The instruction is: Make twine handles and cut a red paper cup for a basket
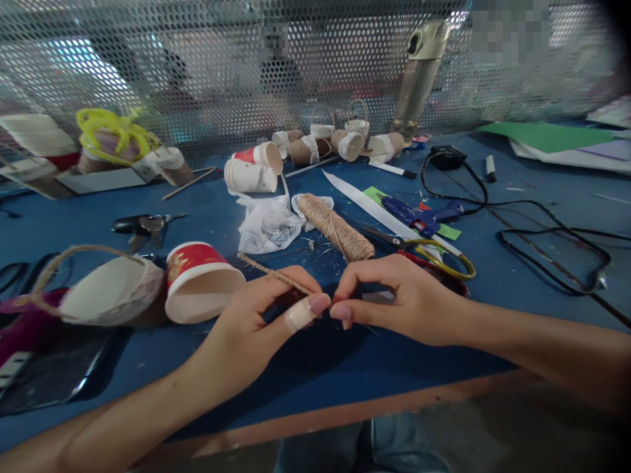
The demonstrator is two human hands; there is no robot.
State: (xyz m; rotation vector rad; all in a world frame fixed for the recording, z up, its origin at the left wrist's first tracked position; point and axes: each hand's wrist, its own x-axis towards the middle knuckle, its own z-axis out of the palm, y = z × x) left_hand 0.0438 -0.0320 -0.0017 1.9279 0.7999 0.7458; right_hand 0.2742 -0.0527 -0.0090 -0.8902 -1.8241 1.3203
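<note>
My left hand (269, 312), with a plaster round its thumb, pinches a short length of jute twine (276, 274) whose free end sticks out to the upper left. Close against its fingertips, my right hand (389, 299) is closed in a pinch; what sits between those fingers, likely the twine's other end, is too small to make out. Just behind both hands lies a roll of jute twine (338, 228). A red and white paper cup (200, 282) rests on its side left of my left hand, beside a twine-handled cup basket (111, 286) with a lace band.
Scissors (434, 253) and a blue glue gun (419, 213) with a black cable lie behind my right hand. White lace (271, 223) is bunched near the twine roll. Several small cup baskets (310, 150) and a bottle (419, 79) stand before the perforated metal screen (211, 79). Keys (150, 225) lie left.
</note>
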